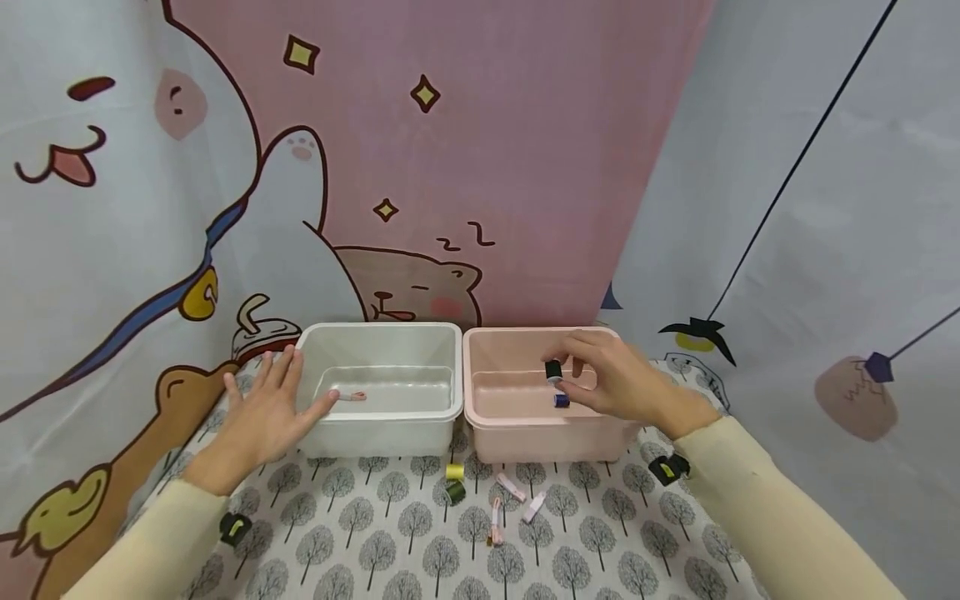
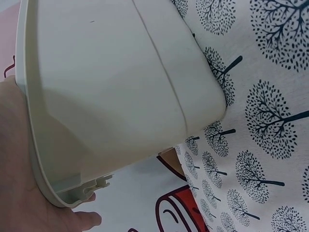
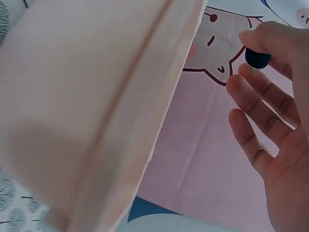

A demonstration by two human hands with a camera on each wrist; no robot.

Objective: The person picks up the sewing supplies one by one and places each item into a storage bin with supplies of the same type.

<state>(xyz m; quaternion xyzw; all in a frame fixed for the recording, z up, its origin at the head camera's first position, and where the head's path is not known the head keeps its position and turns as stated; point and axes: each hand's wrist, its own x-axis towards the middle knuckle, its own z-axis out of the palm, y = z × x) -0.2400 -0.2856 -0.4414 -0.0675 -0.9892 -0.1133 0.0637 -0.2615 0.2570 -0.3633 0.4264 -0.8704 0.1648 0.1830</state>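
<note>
My right hand point(image 1: 611, 379) pinches a black thread spool point(image 1: 553, 371) between thumb and index finger over the pink bin point(image 1: 551, 437). The right wrist view shows the spool's dark round end point(image 3: 257, 59), with the other fingers spread. A blue thread spool point(image 1: 562, 401) lies inside the pink bin. My left hand point(image 1: 268, 412) rests at the left rim of the white bin point(image 1: 378, 435), fingers straight and spread, thumb over the front corner. Inside that bin lies a small pink folded ribbon point(image 1: 354, 397), partly hidden by the thumb.
In front of the bins, a yellow spool point(image 1: 454, 472) and a dark green spool point(image 1: 454, 492) lie on the tree-patterned cloth point(image 1: 375, 550). To their right are three pale pink folded ribbons point(image 1: 511, 487). A printed curtain point(image 1: 525, 167) hangs behind the bins, which stand side by side.
</note>
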